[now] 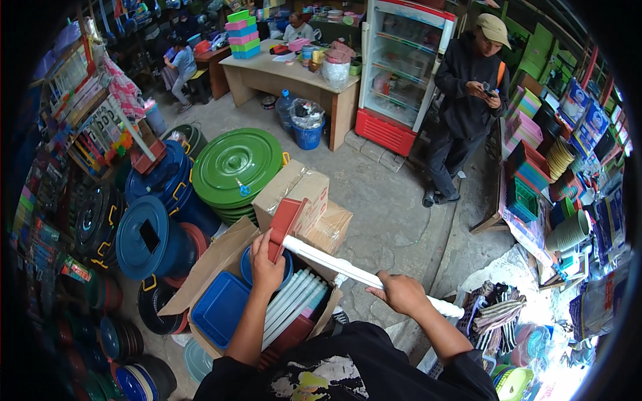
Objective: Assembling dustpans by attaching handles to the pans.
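Observation:
Above an open cardboard box I hold a long-handled dustpan with a red-brown pan [289, 212] and a white tubular handle [334, 259]. At the pan's near side, my left hand [266, 262] has its fingers closed on the edge. My right hand [400, 293] is wrapped round the handle, which slants down to the right. Below, the cardboard box [207, 271] holds a blue rectangular basin [219, 304], a round blue container [249, 267], several pale tubes [289, 301] and dark red pans [291, 337].
Closed cartons [301, 190] stand just beyond the box, beside a large green lid [237, 164] with scissors on it. Lidded blue tubs [144, 237] crowd the left. Striped cloths [495, 314] lie at right. A person [468, 93] stands near a glass-door fridge [401, 73].

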Demonstrator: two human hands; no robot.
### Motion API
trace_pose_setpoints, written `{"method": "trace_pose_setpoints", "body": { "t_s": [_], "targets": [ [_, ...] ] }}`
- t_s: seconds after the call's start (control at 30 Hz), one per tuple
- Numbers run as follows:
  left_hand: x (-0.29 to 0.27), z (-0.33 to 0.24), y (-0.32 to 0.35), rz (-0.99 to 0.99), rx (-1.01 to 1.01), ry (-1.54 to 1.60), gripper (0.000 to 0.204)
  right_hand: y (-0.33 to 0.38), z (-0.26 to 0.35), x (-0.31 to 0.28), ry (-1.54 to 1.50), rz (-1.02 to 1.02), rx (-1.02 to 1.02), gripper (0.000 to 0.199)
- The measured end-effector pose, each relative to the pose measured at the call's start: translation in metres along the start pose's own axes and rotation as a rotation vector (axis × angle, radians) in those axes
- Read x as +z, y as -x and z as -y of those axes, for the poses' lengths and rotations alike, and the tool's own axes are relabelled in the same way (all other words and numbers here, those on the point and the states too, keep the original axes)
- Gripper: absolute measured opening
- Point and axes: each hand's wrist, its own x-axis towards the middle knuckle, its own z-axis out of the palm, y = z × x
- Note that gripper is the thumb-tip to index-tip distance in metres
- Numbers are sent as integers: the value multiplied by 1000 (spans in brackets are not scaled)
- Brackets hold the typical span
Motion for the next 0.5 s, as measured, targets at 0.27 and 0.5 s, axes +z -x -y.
{"method": "trace_pose_setpoints", "body": {
  "t_s": [0.27,0.5],
  "targets": [
    [-4,6,2,-130,22,22,65,-18,5,-15,94,-41,-83,50],
    [-12,-33,2,-109,52,-57,63,-56,39,-4,-130,51,-141,54]
  ]
}}
